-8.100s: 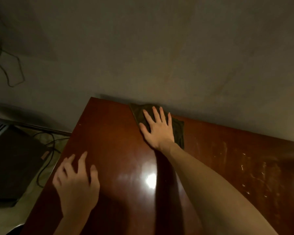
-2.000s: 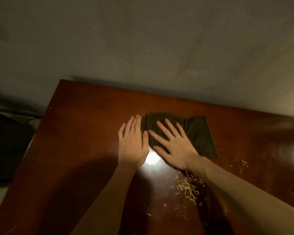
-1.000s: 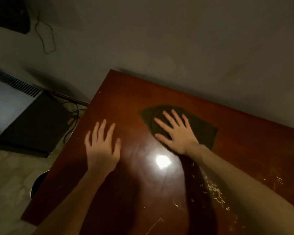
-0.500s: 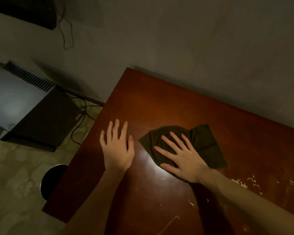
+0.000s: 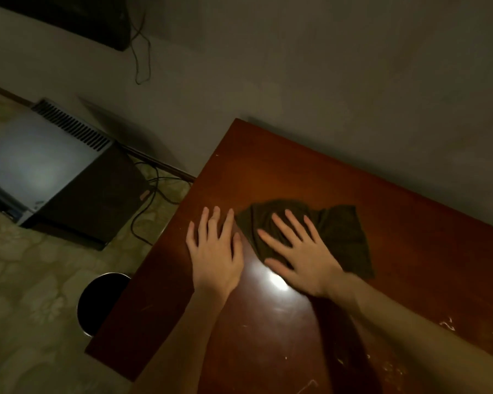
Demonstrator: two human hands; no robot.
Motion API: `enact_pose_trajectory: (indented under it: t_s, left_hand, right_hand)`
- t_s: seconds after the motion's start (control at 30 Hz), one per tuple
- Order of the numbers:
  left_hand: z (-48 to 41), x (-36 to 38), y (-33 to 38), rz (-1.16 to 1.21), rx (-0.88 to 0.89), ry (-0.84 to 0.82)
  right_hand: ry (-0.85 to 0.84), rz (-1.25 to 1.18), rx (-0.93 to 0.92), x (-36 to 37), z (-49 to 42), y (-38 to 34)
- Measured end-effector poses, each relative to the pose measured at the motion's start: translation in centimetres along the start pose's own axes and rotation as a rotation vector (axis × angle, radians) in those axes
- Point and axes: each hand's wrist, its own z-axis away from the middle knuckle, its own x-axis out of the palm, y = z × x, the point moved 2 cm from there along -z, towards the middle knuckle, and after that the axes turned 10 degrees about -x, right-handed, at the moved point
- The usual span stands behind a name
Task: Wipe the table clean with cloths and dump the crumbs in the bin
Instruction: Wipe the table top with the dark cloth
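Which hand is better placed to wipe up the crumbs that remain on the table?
The right hand: it presses flat on the cloth, and the crumbs lie on its side. The left hand lies on the bare table.

cloth (image 5: 340, 233): dark olive, rumpled, middle of table (image 5: 296, 172) | crumbs (image 5: 447, 325): pale, scattered, table's near right | bin (image 5: 97, 297): round, dark, at table's left edge

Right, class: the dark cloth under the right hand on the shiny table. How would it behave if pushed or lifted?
Probably floppy: the cloth lies bunched in folds under the flat right hand. It likely slides easily, since the table looks polished and glossy. Probably light too; lifted by one corner it should droop.
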Motion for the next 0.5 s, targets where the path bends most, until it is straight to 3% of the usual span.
enact_pose_trajectory:
  t_s: [0.13,0.27,0.5]
  left_hand:
    - [0.0,-0.2,0.1,0.038,-0.021,-0.018]
    - [-0.1,-0.1,0.0,0.057,-0.011,-0.014]
    - [0.1,-0.2,0.0,0.116,-0.047,0.012]
  right_hand:
    - [-0.059,-0.023,-0.06,1.1,2.6,-2.7]
    - [-0.019,0.013,-0.066,-0.7,-2.1,-0.1]
    - [0.086,-0.026,0.246,-3.5,-14.3,2.1]
